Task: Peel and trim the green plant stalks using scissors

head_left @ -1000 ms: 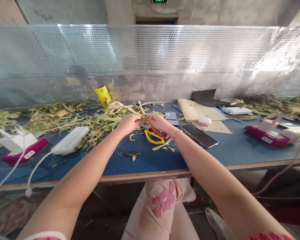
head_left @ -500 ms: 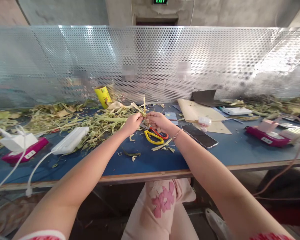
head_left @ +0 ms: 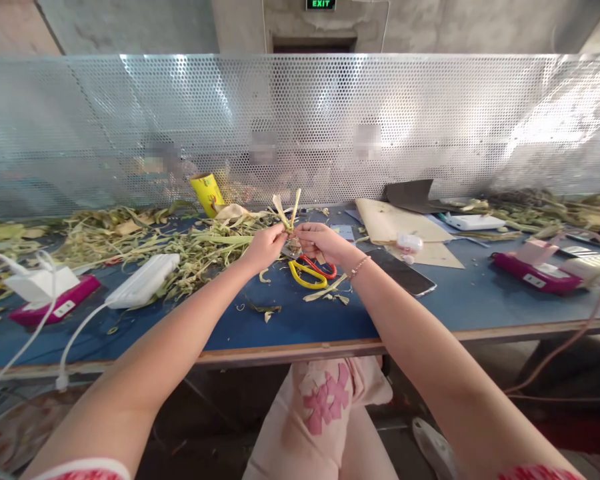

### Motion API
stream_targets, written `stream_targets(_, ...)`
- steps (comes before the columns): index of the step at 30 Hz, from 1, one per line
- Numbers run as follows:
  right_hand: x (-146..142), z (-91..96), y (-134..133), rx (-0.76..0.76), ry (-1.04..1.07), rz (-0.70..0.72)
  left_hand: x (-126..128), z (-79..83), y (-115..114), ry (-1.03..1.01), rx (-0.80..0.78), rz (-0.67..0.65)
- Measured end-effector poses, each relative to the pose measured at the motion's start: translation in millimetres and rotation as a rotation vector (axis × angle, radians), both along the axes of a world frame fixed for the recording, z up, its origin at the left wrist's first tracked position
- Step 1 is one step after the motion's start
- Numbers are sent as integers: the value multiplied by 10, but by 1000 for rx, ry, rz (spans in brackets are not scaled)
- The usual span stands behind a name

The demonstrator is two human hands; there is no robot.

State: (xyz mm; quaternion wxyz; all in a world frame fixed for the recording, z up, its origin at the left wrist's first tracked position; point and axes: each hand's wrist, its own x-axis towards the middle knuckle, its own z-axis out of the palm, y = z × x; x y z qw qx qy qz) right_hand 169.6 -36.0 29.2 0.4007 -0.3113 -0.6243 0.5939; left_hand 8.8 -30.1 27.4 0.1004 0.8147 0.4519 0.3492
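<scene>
Both hands meet above the middle of the blue table. Between the fingertips of my left hand (head_left: 269,245) and my right hand (head_left: 321,240) is a small bunch of dried plant strips (head_left: 289,215). Two pale ends of it stick up in a V; its lower part is hidden by the fingers. My left hand pinches it from the left, and the right fingers are closed at its other side. Just below the hands lie scissors (head_left: 308,275) with yellow and red handles, their blades partly covered. A heap of dried plant strips (head_left: 205,248) spreads to the left.
A yellow tube (head_left: 207,195) stands tilted behind the heap. Right of my hands are a phone (head_left: 403,272), a small white case (head_left: 410,244) and brown paper (head_left: 393,221). White power bank (head_left: 144,280) and magenta power strips (head_left: 55,308) with cables flank the arms. A perforated metal screen (head_left: 300,120) rises behind.
The strip ends above my fingers have spread from a nearly upright piece into a V. Both hands stay in almost the same place, with the right wrist shifted slightly right.
</scene>
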Motion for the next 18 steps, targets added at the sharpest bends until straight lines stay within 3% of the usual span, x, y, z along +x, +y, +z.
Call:
stream_targets(5,-8,-109,125,314,-340,-267,-41,-38,52,117,29,45)
stream_targets(10,-39,-214,249,454,-251,-453,-28,-64,23,145,15,26)
stream_targets(15,-97,-253,265,378,-179,-403,67,-76,-32,11,-88,-33)
stream_targets(18,-136,-250,231,305,-24,-368,69,-65,-12,-78,-143,-4)
